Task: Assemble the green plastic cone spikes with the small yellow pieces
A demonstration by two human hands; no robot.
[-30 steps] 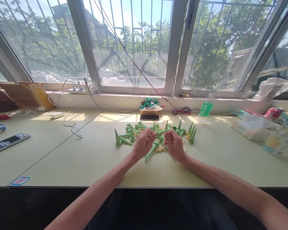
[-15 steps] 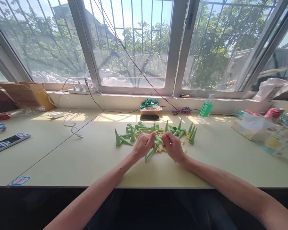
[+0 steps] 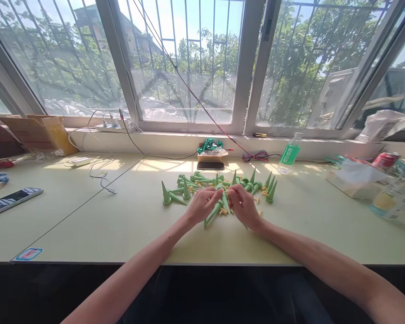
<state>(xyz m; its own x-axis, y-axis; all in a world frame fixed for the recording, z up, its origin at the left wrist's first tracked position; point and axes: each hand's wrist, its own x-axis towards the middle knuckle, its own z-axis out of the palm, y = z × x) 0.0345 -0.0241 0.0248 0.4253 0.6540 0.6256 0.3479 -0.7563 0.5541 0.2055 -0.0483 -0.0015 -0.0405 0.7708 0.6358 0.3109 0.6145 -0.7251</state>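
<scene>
My left hand (image 3: 204,206) is closed on a green plastic watering spike (image 3: 226,203), whose tip points down toward me and slightly right. Just to its right, my right hand (image 3: 245,207) is closed with thumb and forefinger pinched together; what sits between those fingers, if anything, is too small or hidden to make out. Around both hands lies a pile of similar green cone-shaped spikes, some upright like the spike at the left (image 3: 166,194), others on their sides. Small yellow plastic valves (image 3: 223,212) are scattered among them, partly covered by my hands.
Behind the pile stand a small box (image 3: 210,158) with green strings and a dark phone (image 3: 210,166). A bottle (image 3: 289,155) with a green label is at the back right. Farther right sits a tissue box (image 3: 349,182). Cables (image 3: 103,180) and another phone-like device (image 3: 13,202) lie left.
The green spike in my left hand has turned so its tip now points down toward me. My left thumb has come down onto it. My right hand has barely moved.
</scene>
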